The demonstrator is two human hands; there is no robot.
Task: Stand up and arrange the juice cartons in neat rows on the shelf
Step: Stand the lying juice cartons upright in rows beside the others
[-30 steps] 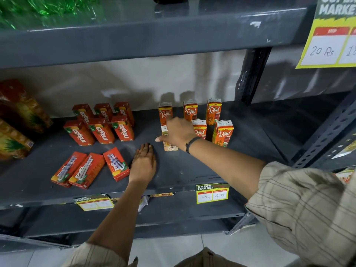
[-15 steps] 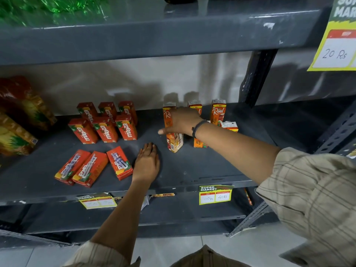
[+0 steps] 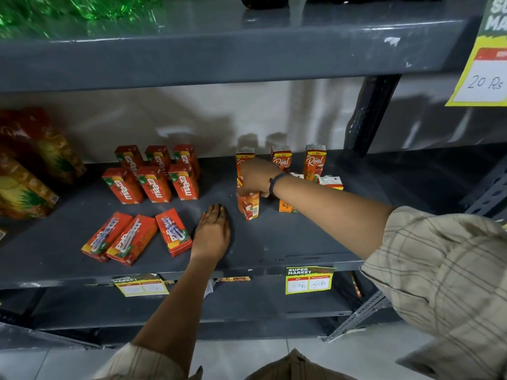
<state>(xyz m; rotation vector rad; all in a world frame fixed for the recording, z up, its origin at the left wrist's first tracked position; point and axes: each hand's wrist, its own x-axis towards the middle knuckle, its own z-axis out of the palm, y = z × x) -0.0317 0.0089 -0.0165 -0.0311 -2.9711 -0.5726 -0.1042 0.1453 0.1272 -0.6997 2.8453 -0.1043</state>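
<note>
Juice cartons fill the grey shelf in two clusters, and the right hand is closed over the top of one upright Real carton, fingers curled down its left side and thumb toward the right, with a dark band round the wrist. That carton stands on its base at the front of the right cluster. The left hand lies flat, palm down, on the bare shelf just left of it, fingers together and pointing to the back, holding nothing.

Behind the right hand stand three more Real cartons along the back: one partly hidden by the knuckles, a second and a third. Beneath the right forearm an orange carton shows only its lower part, and the top of another peeks over the arm; I cannot tell whether it is fully upright.

To the left, six red Maaza cartons stand in two rows of three. In front of them three red cartons lie flat on their backs, side by side, the rightmost touching or nearly touching the left hand.

Larger orange packs sit at the far left. Yellow price labels hang from the shelf's front lip, and a bigger one reading 20 Rs hangs at upper right
</note>
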